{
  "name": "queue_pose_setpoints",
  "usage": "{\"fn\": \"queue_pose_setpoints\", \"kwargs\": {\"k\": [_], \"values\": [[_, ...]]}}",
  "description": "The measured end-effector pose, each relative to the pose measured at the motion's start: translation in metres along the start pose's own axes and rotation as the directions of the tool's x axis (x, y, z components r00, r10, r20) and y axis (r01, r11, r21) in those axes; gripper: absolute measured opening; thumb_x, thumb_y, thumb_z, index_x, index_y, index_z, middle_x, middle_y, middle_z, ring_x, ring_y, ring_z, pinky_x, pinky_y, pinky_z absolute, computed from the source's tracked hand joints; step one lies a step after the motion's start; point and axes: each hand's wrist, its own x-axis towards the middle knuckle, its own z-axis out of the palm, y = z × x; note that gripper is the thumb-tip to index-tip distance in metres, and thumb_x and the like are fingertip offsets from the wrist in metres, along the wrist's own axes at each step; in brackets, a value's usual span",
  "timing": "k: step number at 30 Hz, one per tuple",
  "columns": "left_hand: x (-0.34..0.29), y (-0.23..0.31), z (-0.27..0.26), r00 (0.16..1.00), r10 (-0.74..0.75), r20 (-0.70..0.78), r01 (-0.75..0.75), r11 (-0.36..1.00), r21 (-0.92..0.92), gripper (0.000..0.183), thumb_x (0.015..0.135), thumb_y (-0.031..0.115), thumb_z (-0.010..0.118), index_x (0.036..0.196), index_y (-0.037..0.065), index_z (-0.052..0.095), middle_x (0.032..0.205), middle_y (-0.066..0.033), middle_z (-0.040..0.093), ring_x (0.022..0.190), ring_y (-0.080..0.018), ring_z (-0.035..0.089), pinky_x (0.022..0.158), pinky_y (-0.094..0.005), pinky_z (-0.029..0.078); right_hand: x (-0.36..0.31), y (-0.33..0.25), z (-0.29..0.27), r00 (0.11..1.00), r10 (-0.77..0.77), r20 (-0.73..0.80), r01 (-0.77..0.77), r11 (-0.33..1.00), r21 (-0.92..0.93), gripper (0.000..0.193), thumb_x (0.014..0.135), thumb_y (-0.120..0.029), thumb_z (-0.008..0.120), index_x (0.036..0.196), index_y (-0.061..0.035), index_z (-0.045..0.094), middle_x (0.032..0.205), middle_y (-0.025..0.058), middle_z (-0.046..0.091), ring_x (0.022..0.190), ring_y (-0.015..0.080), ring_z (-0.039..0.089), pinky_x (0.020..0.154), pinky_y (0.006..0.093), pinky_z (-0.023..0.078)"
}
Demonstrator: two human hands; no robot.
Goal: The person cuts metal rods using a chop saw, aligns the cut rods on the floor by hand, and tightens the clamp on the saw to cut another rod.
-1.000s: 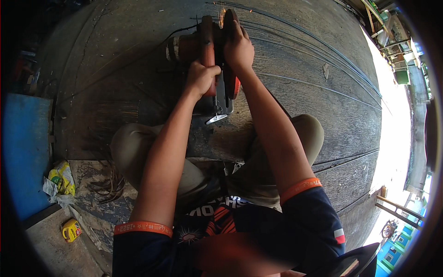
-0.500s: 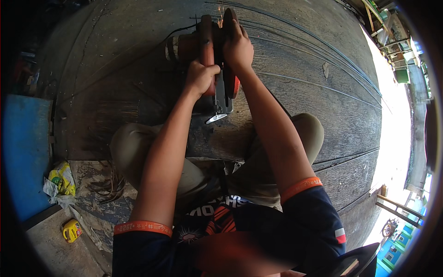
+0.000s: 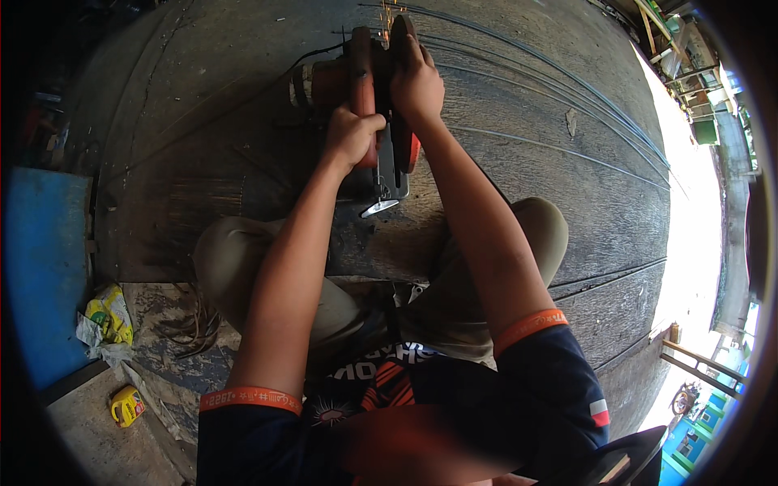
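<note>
Ahead of my crossed legs stands a cut-off saw [image 3: 328,83] with an orange-red motor body, handle and base. My left hand [image 3: 352,136] is wrapped round its orange-red handle [image 3: 364,91]. On the dark round blade guard [image 3: 402,31], to the right, rests my right hand [image 3: 417,91], its fingers curled against the guard's side. Orange sparks [image 3: 387,14] fly at the far end of the saw. Several thin metal rods [image 3: 519,85] run off to the right from there. The cutting point itself is hidden behind the machine. A shiny metal piece [image 3: 379,208] sticks out at the saw's near end.
Worn dark boards [image 3: 583,194] lie under the saw and rods. At the left are a blue panel [image 3: 49,267], a crumpled yellow bag [image 3: 109,314] and a small yellow container [image 3: 126,406]. A dark cable [image 3: 312,53] trails left from the saw.
The sparks have shifted slightly in shape. My right hand has edged a little to the left; both hands keep their places on the saw.
</note>
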Motion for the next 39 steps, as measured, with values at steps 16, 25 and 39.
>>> {"fn": "queue_pose_setpoints", "kwargs": {"k": [16, 25, 39], "values": [[0.0024, -0.0058, -0.002, 0.996, 0.091, 0.017, -0.092, 0.993, 0.069, 0.007, 0.075, 0.006, 0.06, 0.077, -0.001, 0.058, 0.061, -0.0062, 0.056, 0.045, -0.0176, 0.057, 0.04, -0.0325, 0.046, -0.0003, -0.003, -0.0022, 1.0, 0.024, 0.012, -0.023, 1.0, -0.014, 0.049, 0.085, -0.018, 0.053, 0.133, -0.0125, 0.049, 0.129, 0.0238, 0.054, 0.092, 0.0429, 0.065, 0.074, 0.0476, 0.055], [0.0025, -0.0054, -0.0013, 0.999, 0.043, 0.032, -0.044, 0.998, 0.035, 0.007, 0.076, 0.005, 0.059, 0.078, -0.002, 0.056, 0.058, -0.0072, 0.055, 0.042, -0.019, 0.057, 0.037, -0.0334, 0.045, 0.0006, -0.0011, -0.0015, 0.998, 0.043, 0.035, -0.043, 0.999, -0.013, 0.05, 0.084, -0.016, 0.053, 0.133, -0.0135, 0.05, 0.131, 0.0232, 0.053, 0.095, 0.0431, 0.065, 0.077, 0.0474, 0.055], [0.0028, -0.0063, -0.0013, 0.998, 0.055, 0.021, -0.055, 0.998, 0.02, 0.007, 0.076, 0.004, 0.058, 0.078, -0.002, 0.056, 0.057, -0.0074, 0.055, 0.042, -0.019, 0.056, 0.036, -0.0336, 0.045, 0.0006, -0.0012, -0.0008, 1.0, 0.021, 0.009, -0.021, 1.0, 0.009, 0.048, 0.084, -0.016, 0.053, 0.132, -0.0114, 0.051, 0.129, 0.0223, 0.055, 0.095, 0.0427, 0.065, 0.077, 0.0476, 0.055]]}}
